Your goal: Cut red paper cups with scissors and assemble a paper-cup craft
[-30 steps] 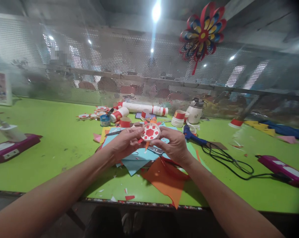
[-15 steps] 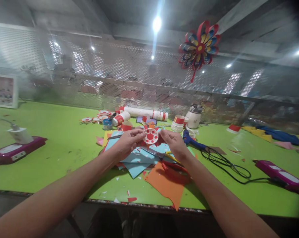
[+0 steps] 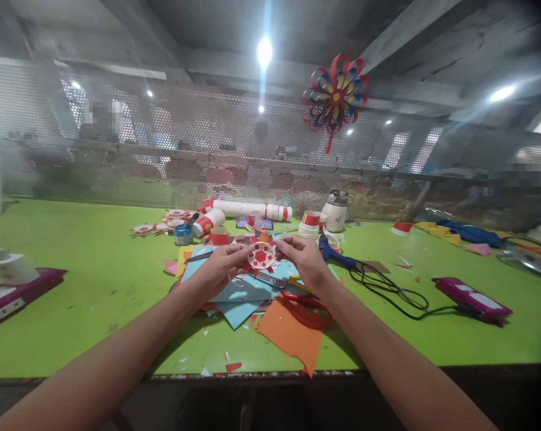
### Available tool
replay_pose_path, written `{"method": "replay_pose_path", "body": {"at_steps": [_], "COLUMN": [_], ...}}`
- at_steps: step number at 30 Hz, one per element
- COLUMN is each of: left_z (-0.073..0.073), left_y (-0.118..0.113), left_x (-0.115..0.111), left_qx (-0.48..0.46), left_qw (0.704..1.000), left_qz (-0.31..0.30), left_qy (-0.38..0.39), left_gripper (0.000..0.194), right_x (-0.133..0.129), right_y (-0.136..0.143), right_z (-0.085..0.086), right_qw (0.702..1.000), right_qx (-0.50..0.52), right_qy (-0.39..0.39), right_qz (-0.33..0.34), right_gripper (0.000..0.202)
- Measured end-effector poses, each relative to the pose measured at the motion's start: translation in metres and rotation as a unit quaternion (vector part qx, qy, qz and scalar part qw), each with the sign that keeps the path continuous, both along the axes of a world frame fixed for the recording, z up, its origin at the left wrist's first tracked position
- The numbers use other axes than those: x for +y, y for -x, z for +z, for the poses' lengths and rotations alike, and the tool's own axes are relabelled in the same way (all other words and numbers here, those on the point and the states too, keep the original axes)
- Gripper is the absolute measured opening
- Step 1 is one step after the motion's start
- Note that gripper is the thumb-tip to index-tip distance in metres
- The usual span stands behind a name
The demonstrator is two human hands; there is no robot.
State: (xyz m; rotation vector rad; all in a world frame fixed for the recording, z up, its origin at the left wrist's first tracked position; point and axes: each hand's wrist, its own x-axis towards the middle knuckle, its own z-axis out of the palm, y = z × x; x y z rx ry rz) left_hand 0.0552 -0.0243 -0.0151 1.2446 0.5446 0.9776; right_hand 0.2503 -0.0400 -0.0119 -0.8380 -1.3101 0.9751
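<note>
The left hand [image 3: 214, 272] and right hand [image 3: 310, 261] clamp their fingers on the disc [image 3: 262, 256], scissors [image 3: 276, 281] below; too tight a pinch could buckle it.

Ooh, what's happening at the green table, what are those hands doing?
A person's left hand and right hand are holding up a small round white piece with red shapes on it. Below are blue paper, orange paper and scissors with red handles. A blue glue gun lies to the right.
</note>
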Motion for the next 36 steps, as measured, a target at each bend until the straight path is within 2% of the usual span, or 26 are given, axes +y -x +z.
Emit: {"method": "replay_pose_path", "body": {"at_steps": [5, 13, 26, 32, 36], "left_z": [-0.004, -0.011, -0.008, -0.007, -0.008], "left_y": [-0.001, 0.000, 0.000, -0.001, 0.000], "left_x": [0.000, 0.005, -0.001, 0.000, 0.003], "left_qx": [0.004, 0.002, -0.004, -0.018, -0.030], "left_qw": [1.000, 1.000, 0.999, 0.998, 0.998], "left_qz": [-0.016, -0.030, -0.049, -0.050, -0.041], "left_qy": [0.003, 0.007, 0.015, 0.035, 0.047], "left_gripper": [0.027, 0.022, 0.018, 0.018, 0.019], "right_x": [0.002, 0.000, -0.004, -0.001, -0.006], "right_y": [-0.001, 0.002, -0.002, -0.004, -0.004], "right_z": [-0.001, 0.002, 0.004, 0.001, 0.008], "right_qw": [1.000, 0.998, 0.991, 0.991, 0.992], "right_qx": [0.015, 0.033, 0.040, 0.045, 0.052], "right_qy": [0.006, 0.032, 0.091, 0.111, 0.097], "right_qz": [0.009, 0.034, 0.087, 0.066, 0.054], "right_gripper": [0.025, 0.034, 0.029, 0.013, 0.018]}}
